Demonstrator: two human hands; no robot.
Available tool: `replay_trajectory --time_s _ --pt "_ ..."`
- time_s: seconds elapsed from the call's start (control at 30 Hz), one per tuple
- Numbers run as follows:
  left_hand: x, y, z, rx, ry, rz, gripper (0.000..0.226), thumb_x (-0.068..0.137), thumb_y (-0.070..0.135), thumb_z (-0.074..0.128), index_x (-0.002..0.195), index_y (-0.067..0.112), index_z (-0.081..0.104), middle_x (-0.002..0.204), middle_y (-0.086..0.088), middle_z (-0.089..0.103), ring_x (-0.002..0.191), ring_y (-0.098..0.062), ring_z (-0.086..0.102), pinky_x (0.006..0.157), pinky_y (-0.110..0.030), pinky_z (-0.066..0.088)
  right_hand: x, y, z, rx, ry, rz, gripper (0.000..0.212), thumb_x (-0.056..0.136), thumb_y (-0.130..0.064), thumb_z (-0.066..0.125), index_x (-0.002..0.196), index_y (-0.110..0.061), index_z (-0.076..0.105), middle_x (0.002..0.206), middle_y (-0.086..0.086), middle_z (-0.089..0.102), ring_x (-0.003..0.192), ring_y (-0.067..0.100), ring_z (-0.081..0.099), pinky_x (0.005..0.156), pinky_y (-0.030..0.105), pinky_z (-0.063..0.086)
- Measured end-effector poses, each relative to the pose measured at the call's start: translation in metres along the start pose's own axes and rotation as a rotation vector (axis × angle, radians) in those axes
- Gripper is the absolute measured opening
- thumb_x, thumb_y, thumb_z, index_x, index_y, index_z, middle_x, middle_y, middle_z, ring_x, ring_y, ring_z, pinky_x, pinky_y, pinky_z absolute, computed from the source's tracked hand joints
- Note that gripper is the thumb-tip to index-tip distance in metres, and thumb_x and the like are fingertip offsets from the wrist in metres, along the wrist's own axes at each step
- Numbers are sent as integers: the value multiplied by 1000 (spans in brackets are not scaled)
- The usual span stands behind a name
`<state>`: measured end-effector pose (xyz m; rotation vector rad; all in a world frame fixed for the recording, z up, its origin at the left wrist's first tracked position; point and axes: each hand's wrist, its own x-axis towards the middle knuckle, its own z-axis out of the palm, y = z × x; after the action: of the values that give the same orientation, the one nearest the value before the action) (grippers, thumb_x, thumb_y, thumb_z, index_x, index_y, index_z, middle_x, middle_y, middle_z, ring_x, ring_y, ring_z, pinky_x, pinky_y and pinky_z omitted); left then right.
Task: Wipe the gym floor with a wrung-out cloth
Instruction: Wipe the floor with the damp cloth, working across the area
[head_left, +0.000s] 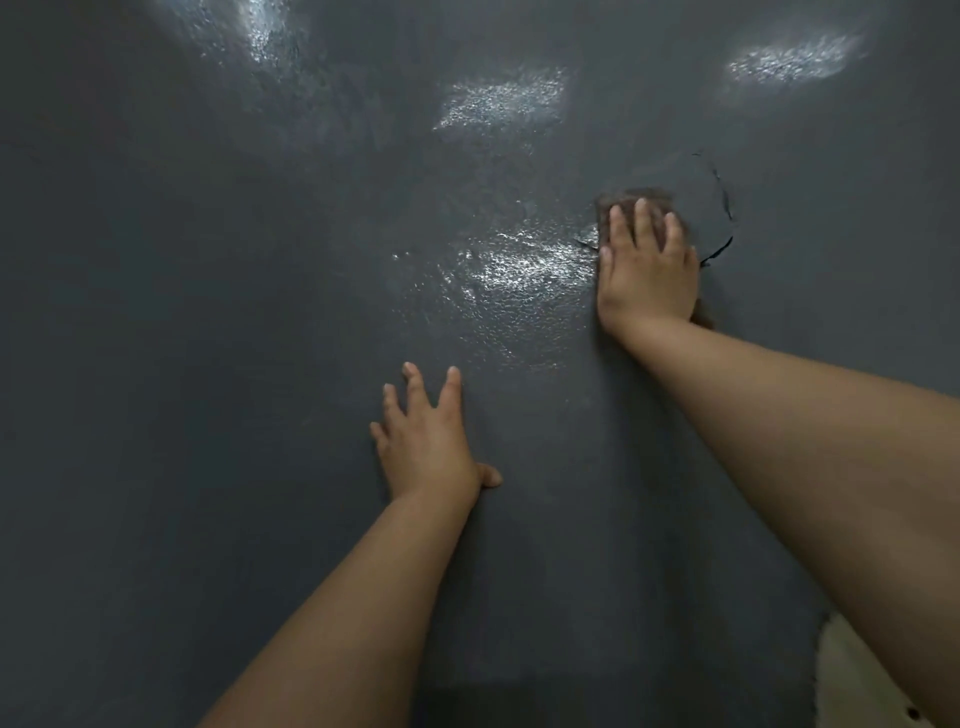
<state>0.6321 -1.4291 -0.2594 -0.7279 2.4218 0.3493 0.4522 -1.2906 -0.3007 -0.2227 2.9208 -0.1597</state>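
1. Floor (208, 312): dark grey, textured; wet sheen w/ light glints in patches, brightest just left of right hand.
2. Right hand (647, 270): palm down, fingers straight, pressing flat on cloth (631, 200); arm reaches fwd from lower right.
3. Cloth: brownish-grey, mostly hidden under hand; edge shows beyond fingertips and by heel of palm.
4. Crack (724, 208): curved dark line in floor coating, just right of cloth.
5. Left hand (426, 436): fingers spread, flat on bare floor, nearer the body, well apart from cloth.
6. Pale patch (852, 670) at lower right corner; identity unclear.
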Motion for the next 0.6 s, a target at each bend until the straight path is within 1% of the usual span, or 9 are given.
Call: replay_trajectory --time_s 0.07,0.13,0.3,0.37,0.43,0.47,0.5,0.57,0.6 --pt "0 1 0 -3 -1 -1 116 66 45 81 150 34 2 158 -7 -12 145 -32 -4 116 -47 12 11 -17 1 -2 -6 29 52 102 -35 23 152 -26 12 160 -2 4 146 26 1 116 46 7" --pt "0 0 0 1 0 -1 115 66 45 80 149 34 2 158 -6 -12 145 -32 -4 115 -47 12 20 -37 -1 -18 -37 -32 52 102 -35 22 152 -25 10 160 -2 2 146 26 -1 117 45 5" --pt "-1 -8 -2 36 5 53 110 67 56 75 148 38 3 158 -2 -10 145 -28 1 112 -43 16 7 -98 -1 -76 -162 -406 53 102 -37 23 152 -29 6 160 -4 -1 147 24 -3 116 42 3" --pt "-3 -19 -2 34 53 103 98 72 60 68 149 37 10 159 1 -3 144 -25 7 110 -39 18 -16 -113 4 -104 -192 -547 53 102 -39 25 152 -30 9 160 -4 2 147 22 -1 116 41 4" --pt "-1 -33 0 -94 192 152 71 85 46 61 146 28 29 157 2 19 139 -23 23 107 -34 22 -42 -115 11 -107 -216 -648 52 101 -39 26 151 -30 14 159 -4 7 147 22 4 116 41 6" --pt "1 -39 0 -201 269 163 57 89 32 60 141 20 40 151 -2 34 132 -25 34 105 -34 27 -56 -112 14 -85 -214 -682 51 100 -39 28 150 -29 22 158 -2 15 146 23 11 116 42 10" --pt "3 -43 -1 -296 333 160 47 89 18 59 134 13 50 140 -7 48 124 -30 44 102 -36 32 -71 -107 18 -55 -181 -709 50 98 -39 29 146 -27 34 154 0 28 143 26 24 114 45 19" --pt "6 -48 -1 -409 407 140 39 84 -1 56 122 4 59 122 -14 61 111 -35 52 97 -40 39 -98 -90 25 -3 -139 -717 49 90 -36 32 130 -22 58 137 4 54 126 30 50 102 49 39" --pt "7 -49 0 -412 409 135 38 82 -5 55 119 2 61 121 -15 61 111 -36 52 97 -40 39 -107 -79 29 0 -116 -703 49 88 -35 34 125 -21 62 132 4 59 121 30 55 97 49 43"
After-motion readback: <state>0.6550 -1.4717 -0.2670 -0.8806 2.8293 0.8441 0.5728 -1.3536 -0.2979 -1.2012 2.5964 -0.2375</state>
